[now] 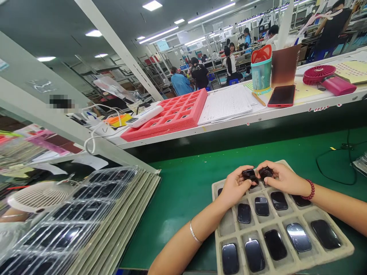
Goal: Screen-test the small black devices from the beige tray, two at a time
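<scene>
My left hand (235, 186) pinches a glossy black smartwatch case (249, 174) between thumb and fingers. Close beside it, my right hand (282, 178) grips another black smartwatch case (265, 172). Both hands are over the far rows of a beige compartment tray (259, 228), which lies tilted on the green bench. Several dark, rounded-rectangular smartwatch cases (275, 244) lie singly in its compartments, glossy faces up. One compartment (226, 226) at the tray's left side holds none. My hands partly hide the far row.
Stacked trays (114, 225) under clear plastic stand left on the green bench (172, 206). A white fan (40, 196) is beyond them. The shelf ahead carries a red foam tray (179, 114), papers (226, 103), a phone (282, 95) and a teal cup (260, 74). A black cable (335, 179) lies right.
</scene>
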`<state>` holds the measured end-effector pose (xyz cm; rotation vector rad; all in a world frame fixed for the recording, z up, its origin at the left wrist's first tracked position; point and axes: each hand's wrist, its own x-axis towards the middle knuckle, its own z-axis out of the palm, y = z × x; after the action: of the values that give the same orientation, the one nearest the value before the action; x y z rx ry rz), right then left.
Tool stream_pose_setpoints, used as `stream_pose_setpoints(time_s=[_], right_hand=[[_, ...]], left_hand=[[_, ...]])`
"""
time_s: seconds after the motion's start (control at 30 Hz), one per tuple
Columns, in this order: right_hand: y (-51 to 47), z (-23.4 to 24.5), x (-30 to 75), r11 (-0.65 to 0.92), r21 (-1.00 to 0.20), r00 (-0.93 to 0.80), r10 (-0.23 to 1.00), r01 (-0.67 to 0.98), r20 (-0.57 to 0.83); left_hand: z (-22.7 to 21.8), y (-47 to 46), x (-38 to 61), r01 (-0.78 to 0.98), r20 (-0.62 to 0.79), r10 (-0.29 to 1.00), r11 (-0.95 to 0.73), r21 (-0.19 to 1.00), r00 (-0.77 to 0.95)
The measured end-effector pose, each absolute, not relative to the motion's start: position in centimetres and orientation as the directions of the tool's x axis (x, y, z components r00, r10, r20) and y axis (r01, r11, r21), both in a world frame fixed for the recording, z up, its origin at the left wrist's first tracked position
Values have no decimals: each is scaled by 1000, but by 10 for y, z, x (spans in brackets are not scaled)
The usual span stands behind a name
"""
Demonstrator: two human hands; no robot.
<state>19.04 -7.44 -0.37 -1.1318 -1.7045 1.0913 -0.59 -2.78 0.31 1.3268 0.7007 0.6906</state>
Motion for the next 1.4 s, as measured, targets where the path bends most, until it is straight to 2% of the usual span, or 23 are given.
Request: stream_pose_setpoints(time_s=[0.2, 0.33, 0.5, 0.6, 0.87, 1.23, 1.4], right_hand=[[-73, -8, 192, 147, -970, -247, 964, 196, 96], [-74, -6, 191, 206, -953, -275, 951, 223, 141], [-74, -6, 190, 167, -968, -275, 955, 188, 112], [-74, -4, 190, 202, -956, -260, 955, 213, 144], [-75, -2, 190, 255, -929, -269, 946, 267, 183], [-74, -3, 192, 227, -944, -299, 942, 240, 150], [-76, -5, 190, 215, -948, -262, 953, 236, 151]], left_hand=[[5, -28, -8, 4, -44, 794, 53, 999, 606], [7, -29, -8, -44, -20, 800, 58, 997, 599], [6, -28, -7, -55, -17, 801, 62, 997, 598], [3, -28, -7, -73, -28, 797, 91, 993, 603], [3, -28, -7, -20, -40, 810, 63, 998, 584], [2, -26, -5, -86, -49, 804, 124, 989, 593], [-2, -19, -3, -126, -125, 819, 233, 964, 560]])
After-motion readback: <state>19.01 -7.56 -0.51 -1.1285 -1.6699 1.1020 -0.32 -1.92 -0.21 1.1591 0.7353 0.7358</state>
